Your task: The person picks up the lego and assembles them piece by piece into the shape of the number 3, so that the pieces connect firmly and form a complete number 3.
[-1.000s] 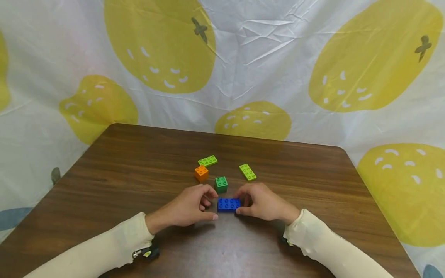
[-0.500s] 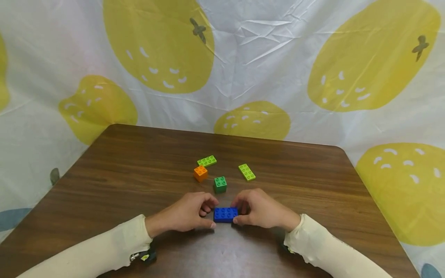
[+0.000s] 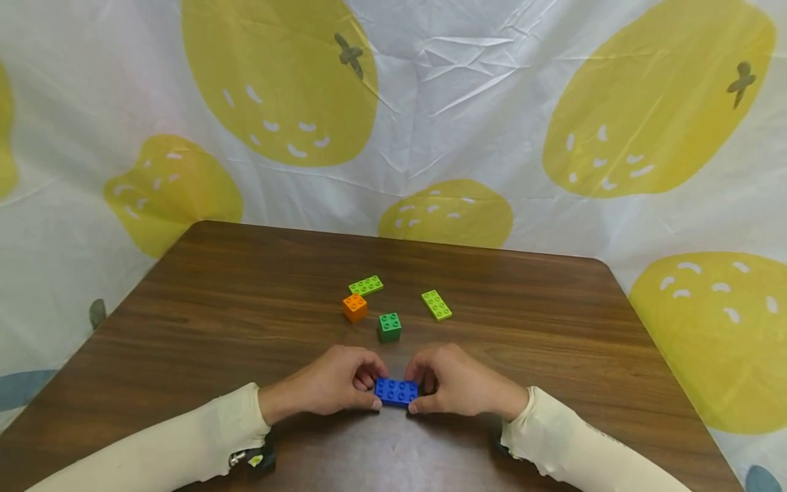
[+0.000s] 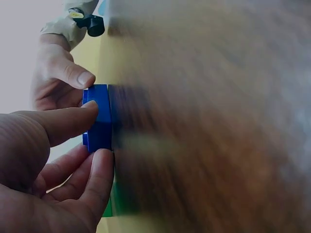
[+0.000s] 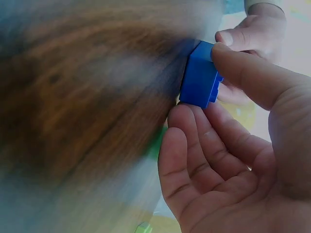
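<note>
Where the blue eight-stud brick (image 3: 396, 392) lies: at or just above the wood-grain table (image 3: 246, 294), between both hands, studs up; whether its base touches, I cannot tell.
Left hand (image 3: 335, 383): clamped on the brick's left end, thumb on the near face, fingers curled behind.
Right hand (image 3: 458, 383): clamped on the right end in much the same pinch.
Step at the brick: positioning or steadying it, I judge; its studs carry nothing.
Next move: a lift or turn would call for even pressure from both ends; fetching another piece would call for freeing one hand while the other steadies.
Green four-stud brick (image 3: 390, 327): upright beyond the blue one, nearest of the loose pieces.
Orange four-stud brick (image 3: 354, 307): farther back and left, close against the left lime plate (image 3: 365, 285); contact unclear.
Right lime plate (image 3: 436, 305): flat, apart from the others.
In the way: curled fingers narrow the path between blue and green.
Backdrop: lemon-patterned cloth (image 3: 461, 123) hanging behind.
</note>
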A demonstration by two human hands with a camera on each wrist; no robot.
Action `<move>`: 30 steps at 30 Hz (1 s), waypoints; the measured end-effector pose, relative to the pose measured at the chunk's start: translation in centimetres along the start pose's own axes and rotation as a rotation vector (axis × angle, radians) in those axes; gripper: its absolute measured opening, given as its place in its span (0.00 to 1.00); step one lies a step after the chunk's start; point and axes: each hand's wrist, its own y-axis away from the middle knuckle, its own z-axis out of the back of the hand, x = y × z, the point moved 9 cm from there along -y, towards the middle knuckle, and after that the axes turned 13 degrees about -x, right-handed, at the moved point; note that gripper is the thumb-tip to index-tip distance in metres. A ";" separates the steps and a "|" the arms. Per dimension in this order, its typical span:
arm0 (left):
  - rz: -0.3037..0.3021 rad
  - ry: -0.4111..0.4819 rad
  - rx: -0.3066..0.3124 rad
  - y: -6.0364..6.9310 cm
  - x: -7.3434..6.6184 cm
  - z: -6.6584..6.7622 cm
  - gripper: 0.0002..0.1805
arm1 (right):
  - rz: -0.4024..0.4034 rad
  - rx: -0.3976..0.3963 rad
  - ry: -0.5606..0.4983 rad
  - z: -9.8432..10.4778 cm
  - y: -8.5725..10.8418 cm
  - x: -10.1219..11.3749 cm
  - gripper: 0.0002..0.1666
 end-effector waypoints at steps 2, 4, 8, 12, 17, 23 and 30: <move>-0.001 0.000 0.000 0.0 0.1 -0.1 0.19 | -0.001 0.002 0.002 -0.1 0.1 0.0 0.19; -0.001 0.001 0.001 -0.1 0.1 -0.2 0.19 | 0.000 0.003 0.003 -0.1 0.1 0.0 0.19; 0.005 0.002 0.002 -0.1 0.2 -0.2 0.18 | -0.003 0.006 0.005 -0.1 0.1 -0.1 0.19; 0.009 0.004 0.006 -0.1 0.2 -0.2 0.18 | -0.003 0.006 -0.005 -0.1 0.1 -0.1 0.19; 0.011 0.004 0.010 -0.1 0.3 -0.3 0.18 | 0.022 0.006 -0.051 0.0 0.0 0.1 0.18; 0.007 0.002 0.004 -0.2 0.3 -0.2 0.18 | 0.037 -0.013 -0.057 0.6 -0.3 0.4 0.19; 0.028 0.007 0.013 -0.1 0.4 -0.4 0.18 | 0.034 -0.042 -0.023 1.3 -0.8 0.7 0.18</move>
